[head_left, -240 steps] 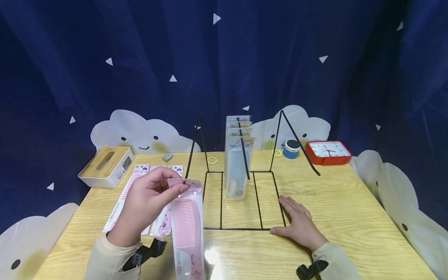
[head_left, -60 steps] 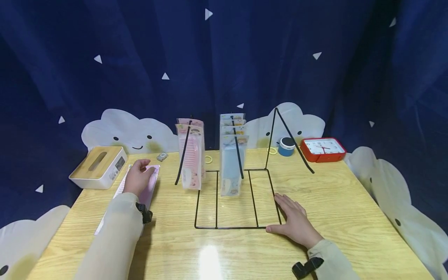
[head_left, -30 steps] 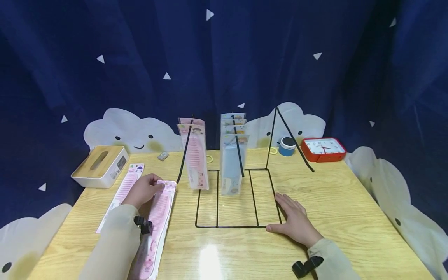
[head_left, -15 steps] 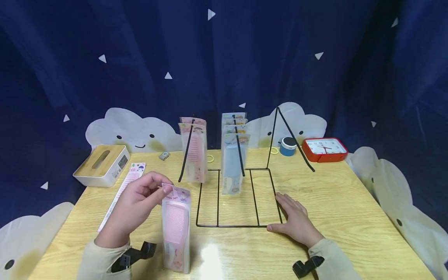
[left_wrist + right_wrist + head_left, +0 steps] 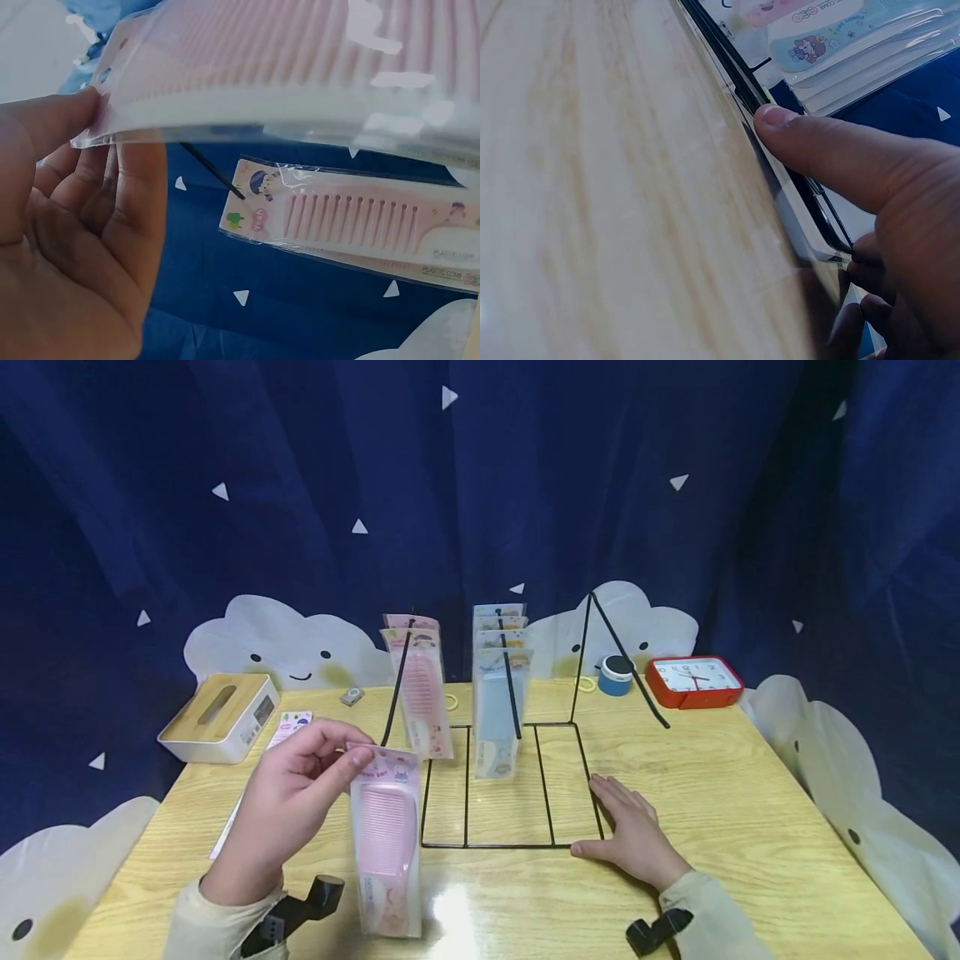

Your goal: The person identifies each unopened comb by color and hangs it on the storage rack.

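Observation:
My left hand [image 5: 288, 806] pinches the top edge of a packaged pink comb [image 5: 387, 835], which hangs upright in front of the left prong of a black wire display rack [image 5: 510, 846]. The prong's tip is at the package's top, and whether it passes through the hole cannot be told. Behind it, packaged pink combs [image 5: 423, 693] hang on that prong; the left wrist view shows a hanging comb [image 5: 352, 217] too. Several packaged blue combs [image 5: 495, 714] hang on the middle prong. My right hand [image 5: 637, 835] rests on the rack's front right corner, its thumb [image 5: 832, 142] on the front bar.
Another packaged comb [image 5: 295, 723] lies on the table, partly behind my left hand. A tissue box [image 5: 217, 718] stands at the left. The rack's right prong [image 5: 630, 660] bears nothing. Near it are a blue-and-white round object [image 5: 616, 677] and a red clock [image 5: 694, 682].
Pink combs have been hung on the left prong. My left hand has since lifted another packaged comb off the table and brought it right, to the prong's tip. My right hand stays put.

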Tool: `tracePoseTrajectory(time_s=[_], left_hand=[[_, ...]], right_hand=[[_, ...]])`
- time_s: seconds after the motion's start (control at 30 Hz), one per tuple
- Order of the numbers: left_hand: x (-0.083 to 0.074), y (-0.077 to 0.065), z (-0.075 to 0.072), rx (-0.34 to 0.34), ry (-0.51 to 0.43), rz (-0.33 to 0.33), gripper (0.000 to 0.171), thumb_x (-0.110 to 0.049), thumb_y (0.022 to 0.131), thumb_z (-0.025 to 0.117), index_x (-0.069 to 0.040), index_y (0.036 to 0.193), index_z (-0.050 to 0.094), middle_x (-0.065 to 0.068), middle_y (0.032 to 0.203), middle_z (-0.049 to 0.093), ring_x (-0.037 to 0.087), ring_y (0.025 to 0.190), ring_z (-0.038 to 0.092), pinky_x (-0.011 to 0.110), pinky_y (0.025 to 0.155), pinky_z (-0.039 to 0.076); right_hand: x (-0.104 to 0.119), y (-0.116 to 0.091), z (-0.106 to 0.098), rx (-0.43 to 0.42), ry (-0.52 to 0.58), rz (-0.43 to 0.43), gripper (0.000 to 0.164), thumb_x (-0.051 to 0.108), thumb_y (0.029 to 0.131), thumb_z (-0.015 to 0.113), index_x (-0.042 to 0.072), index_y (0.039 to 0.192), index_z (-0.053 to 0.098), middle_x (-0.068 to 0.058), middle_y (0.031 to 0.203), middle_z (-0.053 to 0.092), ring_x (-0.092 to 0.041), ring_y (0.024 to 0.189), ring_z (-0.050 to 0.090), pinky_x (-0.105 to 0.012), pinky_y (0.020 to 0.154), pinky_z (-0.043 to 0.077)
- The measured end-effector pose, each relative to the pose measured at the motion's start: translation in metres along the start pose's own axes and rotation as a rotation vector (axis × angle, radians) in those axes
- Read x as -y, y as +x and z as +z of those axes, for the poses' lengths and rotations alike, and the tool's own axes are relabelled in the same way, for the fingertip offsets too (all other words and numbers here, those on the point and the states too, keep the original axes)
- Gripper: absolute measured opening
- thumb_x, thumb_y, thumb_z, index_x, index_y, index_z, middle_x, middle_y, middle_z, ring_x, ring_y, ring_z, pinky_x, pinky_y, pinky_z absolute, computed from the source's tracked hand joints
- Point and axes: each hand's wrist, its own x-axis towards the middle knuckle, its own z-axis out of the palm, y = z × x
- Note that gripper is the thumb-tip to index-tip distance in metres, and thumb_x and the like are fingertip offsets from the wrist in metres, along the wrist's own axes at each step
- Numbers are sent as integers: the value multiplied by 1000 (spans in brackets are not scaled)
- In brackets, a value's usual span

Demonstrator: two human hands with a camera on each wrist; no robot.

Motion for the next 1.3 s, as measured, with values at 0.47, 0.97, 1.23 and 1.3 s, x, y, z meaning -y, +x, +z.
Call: tracePoseTrajectory(time_s=[0.47,0.97,1.23,1.3], left_hand=[[27,28,4,-35,31,-95,5,-4,98,63,-1,101,66,-5,83,69,14,67,56,23,61,48],[55,90,5,-24,103,-177,24,-25,100,63,-5,113,66,3,93,69,13,74,50,24,64,42],[61,105,6,-4,111,-214,27,-31,100,62,-9,116,64,2,96,69,16,79,51,27,65,40],[61,105,6,3,103,-224,27,-31,100,62,-10,118,64,0,101,71,15,84,56,25,68,43]], right_hand=[[2,-1,-2,-9,-2,-3,115,63,69,83,-1,153,36,-21,158,36,-43,146,24,-63,113,10],[1,-2,1,-7,18,-8,114,61,69,83,1,154,36,-19,158,36,-42,147,24,-63,113,9],[-1,-1,1,-3,4,-7,114,64,70,82,1,154,36,-18,158,36,-41,147,24,-62,113,10],[0,-2,0,-1,3,-4,114,64,70,81,1,154,36,-18,158,36,-41,147,24,-61,113,10]])
